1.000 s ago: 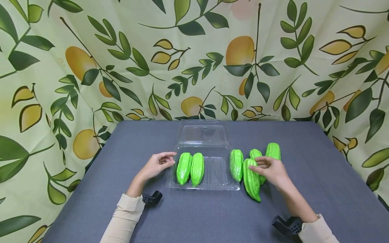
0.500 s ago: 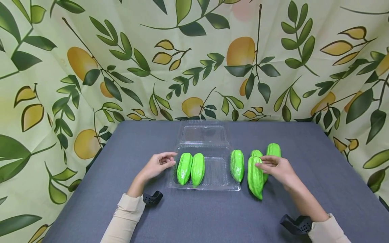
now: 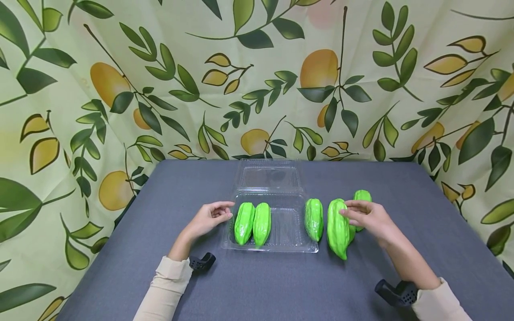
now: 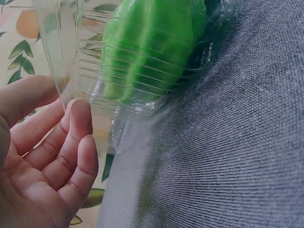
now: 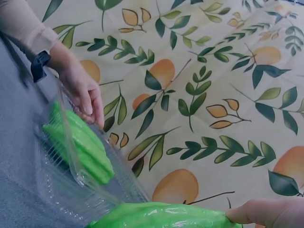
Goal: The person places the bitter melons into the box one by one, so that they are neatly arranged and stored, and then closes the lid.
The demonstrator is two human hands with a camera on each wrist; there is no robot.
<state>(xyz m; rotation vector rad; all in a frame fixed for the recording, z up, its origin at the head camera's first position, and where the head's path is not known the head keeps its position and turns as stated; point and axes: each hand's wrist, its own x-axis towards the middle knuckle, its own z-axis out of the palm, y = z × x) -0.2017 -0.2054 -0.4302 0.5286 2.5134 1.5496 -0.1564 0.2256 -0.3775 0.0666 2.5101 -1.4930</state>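
Note:
My right hand [image 3: 371, 219] pinches a light green, ridged bitter melon [image 3: 337, 229] by its upper right side; it is also large at the bottom of the right wrist view. Behind it, another bitter melon [image 3: 352, 234] is mostly hidden. A further bitter melon [image 3: 362, 195] lies partly behind my right hand. My left hand [image 3: 209, 218] holds the left rim of an open clear plastic container [image 3: 287, 223] between curled fingers and thumb. Two bitter melons [image 3: 244, 223] lie side by side in its left part. One more bitter melon [image 3: 313, 220] overlaps its right rim; whether inside I cannot tell.
The container's clear lid [image 3: 269, 176] lies folded back toward the far table edge. A grey cloth covers the table [image 3: 257, 290]. Behind it hangs a leaf-and-fruit patterned curtain [image 3: 168, 133]. Each wrist wears a black camera mount [image 3: 202, 262].
My right hand has lifted its bitter melon slightly up and to the right, away from the container, now covering more of the one behind. My left hand stays in place.

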